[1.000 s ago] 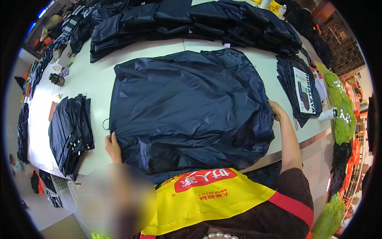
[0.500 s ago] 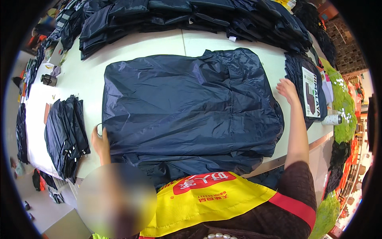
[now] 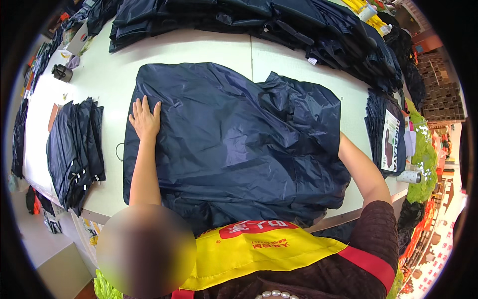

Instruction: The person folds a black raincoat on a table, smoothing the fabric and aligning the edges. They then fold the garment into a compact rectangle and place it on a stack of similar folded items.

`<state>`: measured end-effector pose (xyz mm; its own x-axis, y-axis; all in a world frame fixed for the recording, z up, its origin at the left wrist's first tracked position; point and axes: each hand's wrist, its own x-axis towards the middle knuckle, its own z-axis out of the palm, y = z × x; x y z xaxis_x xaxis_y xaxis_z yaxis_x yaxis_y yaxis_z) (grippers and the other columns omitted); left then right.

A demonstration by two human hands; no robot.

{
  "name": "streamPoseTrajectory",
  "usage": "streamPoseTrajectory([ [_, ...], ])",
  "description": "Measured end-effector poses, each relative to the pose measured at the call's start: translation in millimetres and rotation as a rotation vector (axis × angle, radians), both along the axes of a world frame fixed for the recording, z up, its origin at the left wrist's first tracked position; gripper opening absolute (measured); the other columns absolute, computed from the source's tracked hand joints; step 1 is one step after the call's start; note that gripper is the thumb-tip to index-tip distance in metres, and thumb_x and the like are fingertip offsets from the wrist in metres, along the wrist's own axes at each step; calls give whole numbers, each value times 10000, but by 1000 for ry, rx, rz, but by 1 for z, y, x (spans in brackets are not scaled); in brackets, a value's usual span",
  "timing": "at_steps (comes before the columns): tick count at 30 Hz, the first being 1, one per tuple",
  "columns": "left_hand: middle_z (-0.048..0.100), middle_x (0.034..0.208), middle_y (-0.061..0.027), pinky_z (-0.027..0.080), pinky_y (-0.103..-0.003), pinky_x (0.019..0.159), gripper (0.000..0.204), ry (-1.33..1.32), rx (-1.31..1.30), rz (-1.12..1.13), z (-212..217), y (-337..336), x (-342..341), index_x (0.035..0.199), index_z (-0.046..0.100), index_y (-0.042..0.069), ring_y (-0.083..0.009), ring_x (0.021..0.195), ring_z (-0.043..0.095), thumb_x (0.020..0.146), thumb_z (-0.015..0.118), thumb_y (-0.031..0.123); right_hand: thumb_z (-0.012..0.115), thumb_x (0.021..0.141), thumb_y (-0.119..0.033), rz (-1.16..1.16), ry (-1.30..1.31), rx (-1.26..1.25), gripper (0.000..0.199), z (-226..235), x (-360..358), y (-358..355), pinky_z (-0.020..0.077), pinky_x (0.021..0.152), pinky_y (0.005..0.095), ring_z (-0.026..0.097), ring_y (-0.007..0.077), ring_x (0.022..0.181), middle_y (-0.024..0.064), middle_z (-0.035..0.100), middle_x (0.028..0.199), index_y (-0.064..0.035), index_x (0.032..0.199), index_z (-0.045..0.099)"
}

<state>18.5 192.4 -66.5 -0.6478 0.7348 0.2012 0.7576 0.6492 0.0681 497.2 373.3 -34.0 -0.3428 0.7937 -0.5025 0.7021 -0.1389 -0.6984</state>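
Observation:
A large dark navy garment (image 3: pixel 224 144) of thin, shiny fabric lies spread and wrinkled over the white table. My left hand (image 3: pixel 145 117) rests flat on its upper left part, fingers apart. From the right side, my right forearm (image 3: pixel 361 162) reaches in at the garment's edge. The fabric covers my right hand, so its fingers are hidden. A thin dark loop (image 3: pixel 119 151) sticks out from the garment's left edge. More dark fabric hangs at the near side of the table, close to the yellow apron (image 3: pixel 259 251) I wear.
A long row of folded dark garments (image 3: pixel 239 20) spans the back of the table. Another dark pile (image 3: pixel 77 149) lies at the left, and a stack with a printed white sheet (image 3: pixel 392 139) at the right. Beside it lies a light cylinder (image 3: pixel 409 177). A dark cup (image 3: pixel 61 73) stands back left.
My left hand has gone from the garment's left edge up onto its top. My right hand has moved from beside the right stack under the fabric. The garment's upper right part has shifted.

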Motion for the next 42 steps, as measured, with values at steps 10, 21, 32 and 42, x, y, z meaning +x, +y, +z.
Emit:
streamPoseTrajectory([
  [10,368,1409,-199,223,-448,1081,648,9,153,59,-11,-3,-12,1337,447,107,-320,1329,312,876,455,564,620,754,-52,203,628,1036,234,167,-15,50,432,840,263,541,145,897,43,575,965,-37,981,564],
  [21,630,1059,-118,454,-421,857,493,-44,191,246,-7,-8,-62,1078,625,99,-324,1015,562,816,585,514,579,848,-382,-51,-228,1095,561,86,56,9,399,969,392,549,359,1103,234,589,1152,-13,1263,502],
  [32,650,1015,-106,449,-426,802,476,-151,143,206,5,16,-93,958,629,113,-318,957,602,893,437,544,397,917,-478,-172,-690,864,518,10,92,22,468,721,472,625,370,814,199,644,799,-52,760,646],
  [42,547,1189,-195,379,-411,954,511,-100,474,29,7,24,-102,1229,489,6,-349,1120,499,888,558,381,530,885,-257,-134,-323,1487,326,39,61,37,410,901,438,544,396,1015,234,595,1070,-29,1112,585],
])
